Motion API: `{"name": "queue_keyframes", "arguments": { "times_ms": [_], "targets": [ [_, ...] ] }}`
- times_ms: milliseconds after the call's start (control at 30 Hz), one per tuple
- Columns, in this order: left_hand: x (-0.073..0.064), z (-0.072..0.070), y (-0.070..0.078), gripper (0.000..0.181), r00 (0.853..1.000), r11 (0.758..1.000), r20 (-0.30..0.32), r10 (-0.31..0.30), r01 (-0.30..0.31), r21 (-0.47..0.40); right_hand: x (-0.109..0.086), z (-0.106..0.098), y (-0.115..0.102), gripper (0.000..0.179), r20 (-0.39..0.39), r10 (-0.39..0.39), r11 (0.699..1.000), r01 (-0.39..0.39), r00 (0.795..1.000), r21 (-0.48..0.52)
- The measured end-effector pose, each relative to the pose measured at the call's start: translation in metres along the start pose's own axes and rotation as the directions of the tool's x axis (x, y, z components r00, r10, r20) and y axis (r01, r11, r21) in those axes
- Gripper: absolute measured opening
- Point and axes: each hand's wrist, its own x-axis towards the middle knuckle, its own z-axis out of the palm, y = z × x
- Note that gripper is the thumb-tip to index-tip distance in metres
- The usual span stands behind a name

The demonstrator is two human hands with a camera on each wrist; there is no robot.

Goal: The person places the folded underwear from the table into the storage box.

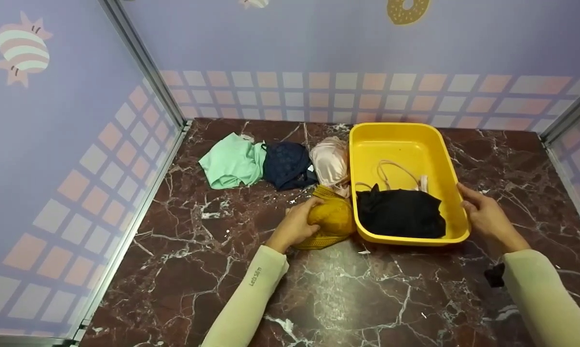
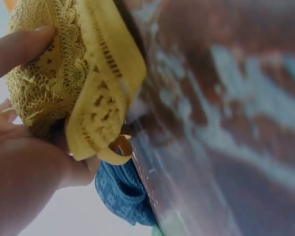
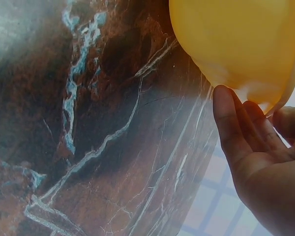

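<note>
A mustard-yellow lace bra (image 1: pixel 332 217) lies against the left side of a yellow plastic tub (image 1: pixel 405 241). My left hand (image 1: pixel 297 224) holds the bra by its left side. In the left wrist view, the thumb presses on the lace cup (image 2: pixel 32 83), with fingers behind it. At the tub's right wall, my right hand (image 1: pixel 492 219) grips the edge; in the right wrist view its fingertips (image 3: pixel 223 98) touch the outer wall. Inside the tub, a folded black garment (image 1: pixel 400 214) fills the near end, and a beige strap (image 1: pixel 396 166) lies behind it.
Left of the tub, a pale pink satin bra (image 1: pixel 329 159), a navy lace garment (image 1: pixel 287 165) and a mint-green garment (image 1: pixel 234 161) lie in a row. The dark red marbled tabletop (image 1: pixel 198 270) meets patterned walls at the back and both sides.
</note>
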Motion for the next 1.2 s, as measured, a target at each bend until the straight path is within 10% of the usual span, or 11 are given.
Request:
{"name": "queue_keyframes", "arguments": {
  "times_ms": [533, 1200],
  "targets": [
    [-0.016, -0.028, -0.007, 0.057, 0.992, 0.991, -0.11, 0.057, -0.07, -0.114, -0.001, 0.001, 0.001, 0.049, -0.007, -0.005, 1.0, 0.005, 1.0, 0.003],
    [-0.027, -0.033, -0.008, 0.052, 0.996, 0.991, -0.079, 0.034, -0.044, -0.128, 0.001, 0.004, -0.001, 0.05, 0.018, 0.081, 0.991, -0.083, 0.997, 0.106]
  ]
}}
